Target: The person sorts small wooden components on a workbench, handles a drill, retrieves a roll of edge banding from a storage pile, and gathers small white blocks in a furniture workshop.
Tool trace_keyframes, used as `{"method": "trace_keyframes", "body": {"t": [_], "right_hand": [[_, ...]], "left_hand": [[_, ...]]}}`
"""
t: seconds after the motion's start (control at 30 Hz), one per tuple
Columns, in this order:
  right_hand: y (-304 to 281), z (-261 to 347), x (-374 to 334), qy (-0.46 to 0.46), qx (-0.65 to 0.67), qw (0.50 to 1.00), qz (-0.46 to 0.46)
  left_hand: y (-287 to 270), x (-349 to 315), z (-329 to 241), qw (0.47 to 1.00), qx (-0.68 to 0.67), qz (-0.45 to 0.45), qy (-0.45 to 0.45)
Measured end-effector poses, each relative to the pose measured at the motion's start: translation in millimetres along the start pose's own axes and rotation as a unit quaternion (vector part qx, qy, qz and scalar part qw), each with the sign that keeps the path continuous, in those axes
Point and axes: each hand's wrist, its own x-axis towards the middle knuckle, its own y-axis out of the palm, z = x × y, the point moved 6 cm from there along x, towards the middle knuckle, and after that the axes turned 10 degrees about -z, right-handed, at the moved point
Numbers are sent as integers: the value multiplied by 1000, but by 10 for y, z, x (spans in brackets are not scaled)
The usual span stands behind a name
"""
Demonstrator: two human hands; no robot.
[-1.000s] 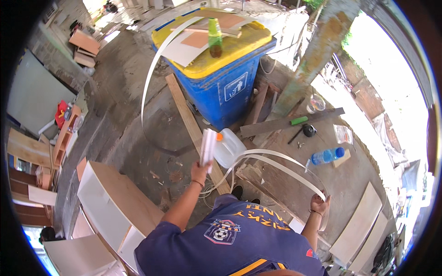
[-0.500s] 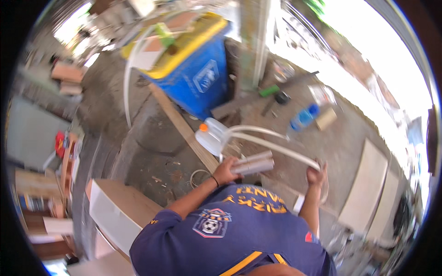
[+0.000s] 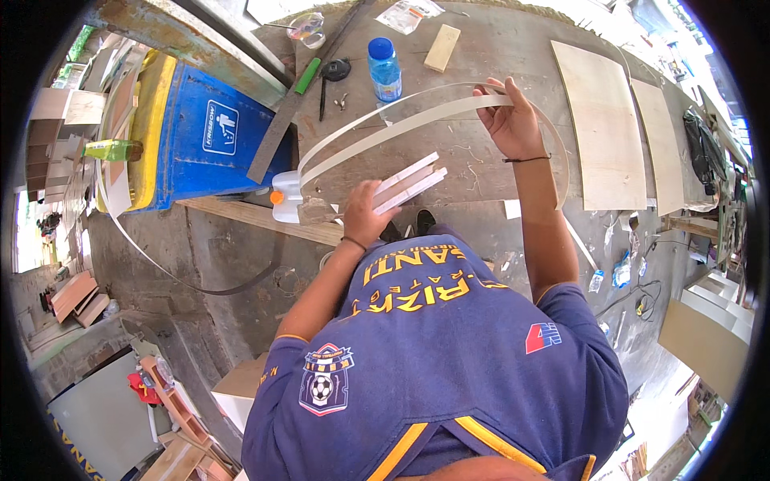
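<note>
My left hand (image 3: 367, 215) is closed around the near end of a small stack of narrow boards with white edges (image 3: 411, 186), held low in front of my body. Raised to the right, my right hand (image 3: 516, 128) pinches a long, thin off-white edging strip (image 3: 417, 122) between thumb and fingers. The strip bends in a wide loop, running left toward a clear plastic jug with an orange cap (image 3: 286, 200) and curling down past my right wrist. Beyond it stands a bottle with a blue cap (image 3: 385, 76).
A blue bin (image 3: 192, 104) with a yellow rim stands at the left, holding offcuts and a green bottle (image 3: 114, 150). A dark long bar (image 3: 271, 144), a round black tool (image 3: 337, 70) and a wood block (image 3: 442, 48) lie ahead. Flat panels (image 3: 600, 128) lie at the right.
My view has swung to the right, so the bin now sits farther left. My right hand has lifted the strip higher; my left hand still holds the boards.
</note>
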Motion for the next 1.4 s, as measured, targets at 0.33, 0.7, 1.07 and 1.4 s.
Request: {"method": "trace_keyframes", "body": {"t": [0.33,0.7,1.07,1.4], "right_hand": [[198,35,-488,28,8,999,-20],[523,-832,-1030,214,-36,969,121],[1408,-1142,-1269,236,-137,899,342],[1801,-1916,-1017,203,-291,801,482]], "left_hand": [[-20,221,-468,983,-49,-118,129],[-939,-151,-362,895,152,-414,59],[-1500,-451,-249,954,-10,-292,-70],[-2500,-1237,528,837,-100,-506,-185]]}}
